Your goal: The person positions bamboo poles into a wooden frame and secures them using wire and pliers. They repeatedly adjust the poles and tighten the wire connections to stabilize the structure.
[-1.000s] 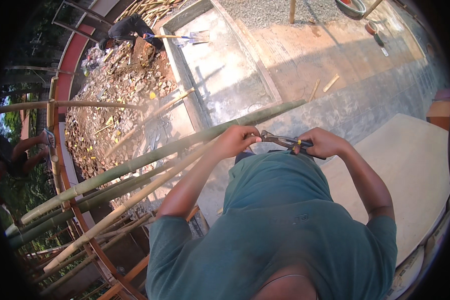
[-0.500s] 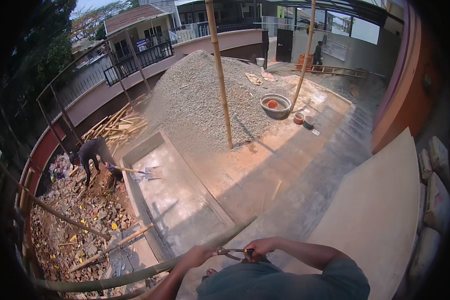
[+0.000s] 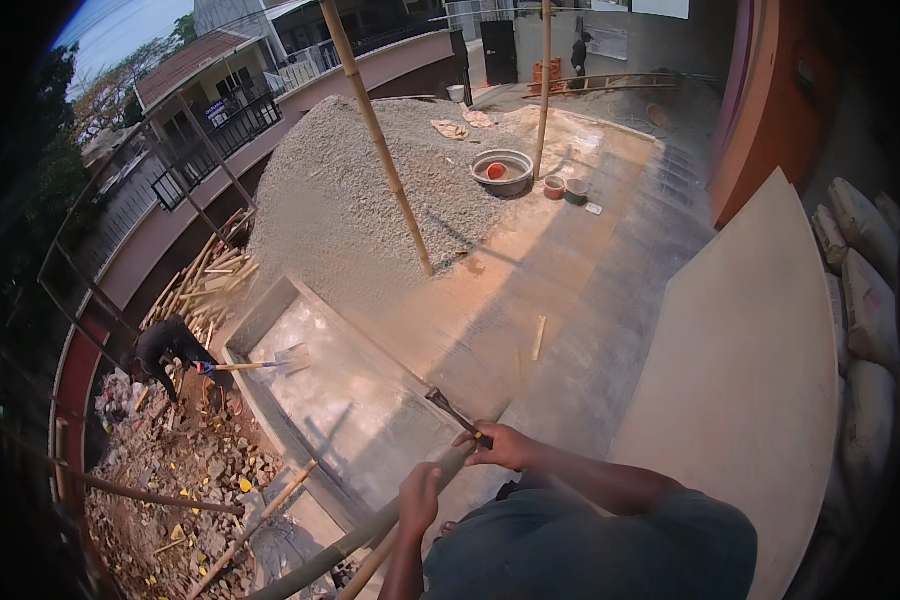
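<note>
My right hand [image 3: 505, 447] is closed round the handle of a pair of pincers [image 3: 454, 412], the dark head pointing up and left. It is right by a thick green bamboo pole [image 3: 390, 515] that slants up in front of me. My left hand [image 3: 420, 495] is beside the same pole, its fingers loosely extended and nothing visible in them. A thinner bamboo pole [image 3: 372, 570] runs beneath, next to my left forearm. Part of the left hand's grip side is hidden.
Below lies a framed concrete slab [image 3: 320, 350] with a shovel [image 3: 292, 359]. A bent-over person [image 3: 165, 350] works by the rubble [image 3: 210, 460]. Beyond are a gravel pile [image 3: 350, 190], an upright bamboo post [image 3: 375, 140] and a tub [image 3: 503, 185]. A board [image 3: 740, 370] and sacks [image 3: 870, 310] stand right.
My left hand has let go of the pincers and lowered beside the pole. The right hand has swung the pincers up, head away from me. The view has shifted.
</note>
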Demonstrator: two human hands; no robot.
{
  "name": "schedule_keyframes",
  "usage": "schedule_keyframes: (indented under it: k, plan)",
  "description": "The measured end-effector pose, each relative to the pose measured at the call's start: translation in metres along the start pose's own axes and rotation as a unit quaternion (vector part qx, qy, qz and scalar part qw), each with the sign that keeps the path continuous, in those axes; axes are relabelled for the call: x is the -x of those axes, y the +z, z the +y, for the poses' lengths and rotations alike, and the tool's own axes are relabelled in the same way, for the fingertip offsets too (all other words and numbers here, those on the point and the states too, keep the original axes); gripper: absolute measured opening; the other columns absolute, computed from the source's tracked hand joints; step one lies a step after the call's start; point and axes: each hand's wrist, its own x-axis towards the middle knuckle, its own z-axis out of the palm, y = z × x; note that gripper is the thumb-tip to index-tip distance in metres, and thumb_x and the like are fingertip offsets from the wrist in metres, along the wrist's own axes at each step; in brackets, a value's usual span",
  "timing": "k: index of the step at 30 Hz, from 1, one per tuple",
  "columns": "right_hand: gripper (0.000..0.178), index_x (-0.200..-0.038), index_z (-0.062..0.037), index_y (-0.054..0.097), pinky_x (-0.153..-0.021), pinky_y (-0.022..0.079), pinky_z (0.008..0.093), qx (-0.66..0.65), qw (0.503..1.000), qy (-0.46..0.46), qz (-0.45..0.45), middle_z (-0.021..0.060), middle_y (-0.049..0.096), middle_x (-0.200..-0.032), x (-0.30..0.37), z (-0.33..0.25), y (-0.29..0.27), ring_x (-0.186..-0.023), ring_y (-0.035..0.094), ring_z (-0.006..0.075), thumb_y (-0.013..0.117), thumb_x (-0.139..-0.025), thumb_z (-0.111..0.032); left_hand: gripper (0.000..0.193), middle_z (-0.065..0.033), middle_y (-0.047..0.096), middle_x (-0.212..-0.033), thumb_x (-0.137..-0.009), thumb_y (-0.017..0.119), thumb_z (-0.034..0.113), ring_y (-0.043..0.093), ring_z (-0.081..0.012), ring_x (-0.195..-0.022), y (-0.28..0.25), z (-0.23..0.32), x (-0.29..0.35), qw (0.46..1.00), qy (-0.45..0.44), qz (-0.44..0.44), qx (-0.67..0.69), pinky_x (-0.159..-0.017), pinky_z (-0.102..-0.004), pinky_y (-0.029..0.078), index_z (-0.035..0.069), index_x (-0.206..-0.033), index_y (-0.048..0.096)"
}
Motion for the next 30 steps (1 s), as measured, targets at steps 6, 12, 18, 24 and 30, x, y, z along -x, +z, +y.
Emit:
schedule_keyframes:
  k: [6,12,18,24,30]
  plan:
    - [0.039,-0.106,-0.0072,0.072,-0.085,0.047,0.0334,0.088,0.983,-0.114,0.114,0.0098,0.055,-0.100,-0.016,-0.028,0.038,-0.095,0.058,0.0231,0.080,-0.083,-0.037,0.022,-0.0245,0.067,-0.093,-0.099,0.050,0.015,0.069,-0.0366,-0.088,-0.003,0.049,-0.004,1.000,0.017,0.012,0.001,-0.079,-0.0388,0.051,-0.002,-0.107,0.063]
    - [0.032,-0.103,-0.0056,0.071,-0.081,0.047,0.0336,0.059,0.967,-0.154,0.192,0.0098,0.054,-0.100,-0.013,-0.035,0.053,-0.094,0.058,0.0226,0.079,-0.085,-0.031,0.023,-0.0246,0.068,-0.095,-0.098,0.047,0.009,0.069,-0.0373,-0.092,-0.002,0.057,0.001,0.998,0.055,0.038,-0.009,-0.080,-0.0393,0.051,-0.002,-0.112,0.062]
    - [0.027,-0.101,-0.0034,0.068,-0.082,0.047,0.0333,0.014,0.966,-0.185,0.181,0.0091,0.055,-0.101,-0.013,-0.044,0.049,-0.095,0.059,0.0222,0.078,-0.086,-0.023,0.025,-0.0212,0.065,-0.088,-0.099,0.048,0.010,0.063,-0.0333,-0.085,-0.006,0.059,-0.002,0.990,0.135,0.015,-0.029,-0.075,-0.0374,0.050,-0.002,-0.116,0.062]
    - [0.028,-0.099,-0.0022,0.064,-0.084,0.048,0.0338,-0.021,0.977,-0.164,0.136,0.0100,0.057,-0.102,-0.010,-0.044,0.040,-0.096,0.061,0.0224,0.080,-0.083,-0.019,0.026,-0.0166,0.064,-0.076,-0.101,0.051,0.012,0.061,-0.0182,-0.067,-0.019,0.063,-0.004,0.983,0.171,-0.049,-0.052,-0.067,-0.0314,0.049,-0.002,-0.118,0.064]
    - [0.029,-0.099,-0.0023,0.064,-0.084,0.048,0.0331,-0.037,0.979,-0.164,0.112,0.0091,0.059,-0.100,0.000,-0.053,0.034,-0.096,0.062,0.0214,0.081,-0.082,-0.018,0.021,-0.0237,0.067,-0.087,-0.097,0.055,0.006,0.070,-0.0329,-0.077,-0.019,0.062,-0.002,0.968,0.225,-0.071,-0.089,-0.070,-0.0365,0.052,-0.001,-0.114,0.065]
